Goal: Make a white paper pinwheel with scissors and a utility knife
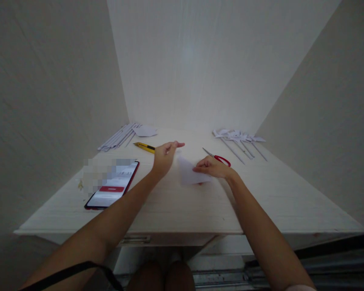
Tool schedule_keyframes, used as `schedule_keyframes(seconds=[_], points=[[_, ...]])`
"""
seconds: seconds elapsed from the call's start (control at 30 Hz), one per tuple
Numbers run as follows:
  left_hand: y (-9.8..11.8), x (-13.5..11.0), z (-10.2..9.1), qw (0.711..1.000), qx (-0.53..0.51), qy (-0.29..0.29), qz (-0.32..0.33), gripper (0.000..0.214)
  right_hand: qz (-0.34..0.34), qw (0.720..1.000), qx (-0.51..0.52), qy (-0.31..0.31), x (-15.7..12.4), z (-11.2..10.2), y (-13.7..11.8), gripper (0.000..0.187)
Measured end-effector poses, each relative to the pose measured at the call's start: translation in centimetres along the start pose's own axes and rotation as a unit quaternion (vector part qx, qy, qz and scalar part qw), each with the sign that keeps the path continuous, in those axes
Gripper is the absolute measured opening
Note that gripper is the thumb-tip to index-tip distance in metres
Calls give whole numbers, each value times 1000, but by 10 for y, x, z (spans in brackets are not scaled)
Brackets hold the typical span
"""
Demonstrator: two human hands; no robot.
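A small sheet of white paper (188,173) is pinched in my right hand (210,167), between thumb and fingers at its right side. It is held close over the desk and looks slightly blurred. My left hand (166,155) is by the paper's upper left corner, apart from it, with a finger stretched to the right and nothing visible in its grasp. Just left of that hand lies a yellow utility knife (144,147), its near end partly hidden. Beyond my right hand rest scissors (222,160) with red handles, blades pointing to the far left.
On the white desk (176,210), a lit phone (112,196) lies at the left. Rolled paper sticks (118,137) and a folded paper piece (145,130) sit at the back left. Several paper pinwheels (236,135) on sticks lie at the back right. Panels enclose three sides.
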State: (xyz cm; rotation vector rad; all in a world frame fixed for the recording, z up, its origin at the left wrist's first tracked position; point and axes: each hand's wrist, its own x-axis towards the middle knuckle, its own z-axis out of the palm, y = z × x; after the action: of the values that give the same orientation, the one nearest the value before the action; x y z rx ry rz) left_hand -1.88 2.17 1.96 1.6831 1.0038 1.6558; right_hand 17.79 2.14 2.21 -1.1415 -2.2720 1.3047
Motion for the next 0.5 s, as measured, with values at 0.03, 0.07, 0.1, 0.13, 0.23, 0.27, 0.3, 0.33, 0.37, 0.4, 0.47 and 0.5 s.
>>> schedule_keyframes(seconds=[0.03, 0.07, 0.1, 0.13, 0.23, 0.27, 0.3, 0.33, 0.37, 0.4, 0.47, 0.5], points=[[2, -4, 2, 993, 82, -50, 68, 27, -17, 999, -31, 15, 1, -1, 1, 34], [3, -9, 4, 973, 150, -113, 137, 24, -37, 997, -64, 31, 1, -1, 2, 35], [4, -14, 7, 945, 217, -166, 180, 22, -58, 993, -94, 45, 2, -1, 3, 36], [4, -17, 9, 916, 278, -207, 203, 22, -75, 989, -116, 58, 3, 0, 4, 37], [0, -22, 12, 868, 378, -251, 203, 22, -108, 976, -161, 98, 4, 1, 3, 33], [-2, -22, 11, 865, 387, -251, 196, 22, -116, 972, -174, 107, 4, 1, 3, 32], [-4, -20, 11, 865, 389, -252, 191, 22, -120, 969, -185, 110, 3, 0, 2, 31], [-7, -18, 10, 867, 387, -254, 187, 22, -118, 968, -193, 112, 2, -1, 2, 31], [-8, -16, 9, 869, 382, -258, 181, 23, -111, 967, -197, 114, 1, -4, 2, 31], [-10, -13, 8, 873, 376, -261, 171, 23, -102, 967, -200, 121, -1, -7, 3, 31], [-13, -10, 6, 887, 354, -262, 140, 24, -91, 961, -212, 151, -5, -16, 6, 31], [-14, -8, 5, 896, 341, -256, 124, 23, -90, 954, -224, 179, -7, -21, 8, 32]])
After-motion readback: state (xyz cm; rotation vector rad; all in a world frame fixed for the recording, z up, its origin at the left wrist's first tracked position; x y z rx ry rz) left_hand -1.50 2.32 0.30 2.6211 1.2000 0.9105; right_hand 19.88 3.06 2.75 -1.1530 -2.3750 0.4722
